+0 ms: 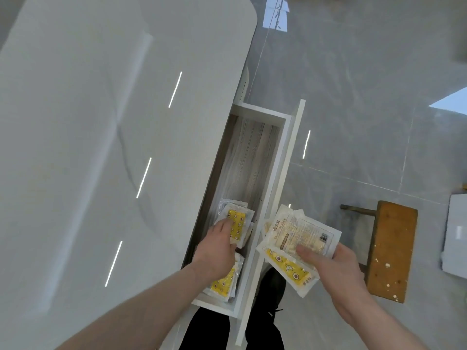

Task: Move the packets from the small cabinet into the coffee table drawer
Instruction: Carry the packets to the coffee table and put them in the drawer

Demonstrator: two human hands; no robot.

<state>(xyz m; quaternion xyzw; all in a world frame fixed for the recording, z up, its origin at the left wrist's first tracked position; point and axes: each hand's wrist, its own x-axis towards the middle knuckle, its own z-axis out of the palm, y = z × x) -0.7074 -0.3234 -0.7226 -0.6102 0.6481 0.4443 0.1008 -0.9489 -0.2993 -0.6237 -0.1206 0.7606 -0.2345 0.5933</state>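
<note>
Your forearms are coming in from 6 o'clock, nearest the lens. Your right hand (336, 271) is gripping a fanned stack of packets (298, 238) at 4 o'clock, thumb pressing on the top one, which is lying printed back up; a yellow-patterned one is sticking out underneath. Stack is hovering just outside the drawer front (275, 198), over the grey floor (353, 97).

Your left hand (217, 251) is reaching into the open drawer (247, 157) at 6 o'clock, fingers curling onto a yellow packet (237, 223) lying on a small pile there. Looks like a pinch, but your knuckles are covering the contact. More yellow packets (223, 284) are sitting at the drawer's near end, partly under your wrist. Far end is showing bare wood-grain bottom.

White coffee table top (88, 147) is filling 9 to 12 o'clock. Wooden stool (389, 251) is standing at 3 o'clock, well clear. Your black shoe (271, 289) is showing beneath the drawer front.
</note>
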